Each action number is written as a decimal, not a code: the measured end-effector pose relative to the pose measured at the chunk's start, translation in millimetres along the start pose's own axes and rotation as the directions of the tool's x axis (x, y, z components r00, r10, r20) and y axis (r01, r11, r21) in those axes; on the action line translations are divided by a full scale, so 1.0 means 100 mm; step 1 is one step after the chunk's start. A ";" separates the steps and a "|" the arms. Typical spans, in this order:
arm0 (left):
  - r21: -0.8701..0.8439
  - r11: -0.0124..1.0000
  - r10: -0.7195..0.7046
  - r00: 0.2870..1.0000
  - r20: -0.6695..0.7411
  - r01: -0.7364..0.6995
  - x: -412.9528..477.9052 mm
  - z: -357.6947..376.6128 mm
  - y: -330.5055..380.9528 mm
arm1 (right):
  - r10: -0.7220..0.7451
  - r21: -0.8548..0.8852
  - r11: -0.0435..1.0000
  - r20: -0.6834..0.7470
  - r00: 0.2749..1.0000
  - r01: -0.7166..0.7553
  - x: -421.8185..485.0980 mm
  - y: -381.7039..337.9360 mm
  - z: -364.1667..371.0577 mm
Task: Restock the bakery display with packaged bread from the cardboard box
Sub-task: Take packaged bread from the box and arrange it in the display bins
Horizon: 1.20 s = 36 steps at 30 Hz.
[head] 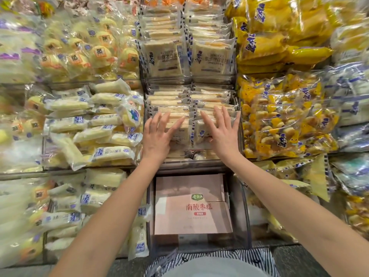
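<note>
Bread packs [184, 134]: I see flat, pale slices in clear wrap with blue-striped seams, standing in two rows in the middle bin [199, 162].
Left hand [157, 136]: fingers straight and spread, pressing on the left row.
Right hand [221, 134]: flat on the right row, gripping nothing.
Cardboard box [191, 206]: pink with red print, directly below that bin.

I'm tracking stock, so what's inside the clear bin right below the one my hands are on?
A pinkish cardboard box with red lettering lies in the clear bin. Its contents and whatever is beneath it are covered.
</note>
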State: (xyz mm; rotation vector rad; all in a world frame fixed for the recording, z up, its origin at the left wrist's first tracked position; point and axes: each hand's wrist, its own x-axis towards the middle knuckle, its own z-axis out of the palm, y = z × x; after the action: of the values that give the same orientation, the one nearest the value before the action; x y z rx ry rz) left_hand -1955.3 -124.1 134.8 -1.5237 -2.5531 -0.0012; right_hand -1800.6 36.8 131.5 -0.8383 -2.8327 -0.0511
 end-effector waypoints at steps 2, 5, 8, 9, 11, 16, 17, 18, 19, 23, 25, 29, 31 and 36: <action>-0.022 0.999 -0.030 1.000 0.008 0.030 -0.02 0.00 0.08 | 0.030 0.012 0.999 0.008 1.000 -0.030 -0.06 -0.02 0.05; 0.002 0.999 -0.052 0.995 0.091 0.052 -0.04 -0.04 0.12 | 0.042 0.020 0.999 0.055 0.998 -0.043 -0.11 -0.06 0.01; 0.029 0.998 -0.066 0.980 0.190 0.062 -0.08 -0.12 0.11 | 0.039 -0.020 0.999 0.106 0.994 -0.037 -0.14 -0.06 -0.08; 0.024 0.997 -0.077 0.979 0.190 0.074 -0.11 -0.16 0.13 | 0.050 -0.029 0.998 0.112 0.992 -0.047 -0.16 -0.06 -0.09; -0.010 0.996 -0.083 0.983 0.162 0.086 -0.19 -0.24 0.22 | 0.073 -0.008 0.997 0.109 0.991 -0.073 -0.23 -0.09 -0.10; -0.139 0.983 -0.117 0.992 0.044 0.122 -0.27 -0.52 0.50 | 0.155 0.115 0.980 0.074 0.985 -0.163 -0.43 -0.07 -0.32; -0.197 0.973 -0.119 0.993 0.017 0.120 -0.26 -0.58 0.57 | 0.174 0.175 0.968 0.041 0.984 -0.179 -0.48 -0.03 -0.40; -0.257 0.961 -0.110 0.994 -0.010 0.103 -0.24 -0.65 0.66 | 0.207 0.238 0.950 -0.001 0.978 -0.201 -0.55 0.03 -0.49; -0.313 0.947 -0.095 0.995 -0.043 0.077 -0.23 -0.71 0.77 | 0.255 0.294 0.926 -0.032 0.966 -0.235 -0.63 0.10 -0.58; -0.433 0.901 -0.050 0.989 -0.141 -0.016 -0.26 -0.87 1.31 | 0.492 0.417 0.795 -0.018 0.870 -0.441 -1.00 0.50 -0.84; -0.468 0.881 -0.023 0.986 -0.168 -0.059 -0.31 -0.88 1.64 | 0.574 0.449 0.732 -0.002 0.819 -0.512 -1.26 0.75 -0.93; -0.598 0.798 0.012 0.993 -0.117 -0.080 -0.44 -0.96 2.54 | 0.675 0.545 0.592 0.067 0.735 -0.594 -1.96 1.31 -0.96; -0.640 0.761 0.046 0.992 -0.115 -0.109 -0.55 -1.03 3.08 | 0.706 0.543 0.545 0.114 0.699 -0.639 -2.39 1.64 -0.95; -0.700 0.695 0.129 0.986 -0.104 -0.165 -0.92 -1.06 4.32 | 0.802 0.608 0.364 0.180 0.569 -0.706 -3.38 2.40 -1.15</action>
State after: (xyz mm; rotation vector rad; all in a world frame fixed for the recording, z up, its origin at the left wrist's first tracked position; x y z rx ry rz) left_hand -1519.4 -6.9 188.7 -1.9124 -2.4970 -1.1153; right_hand -1373.1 47.2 176.2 -1.7394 -1.7838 0.8765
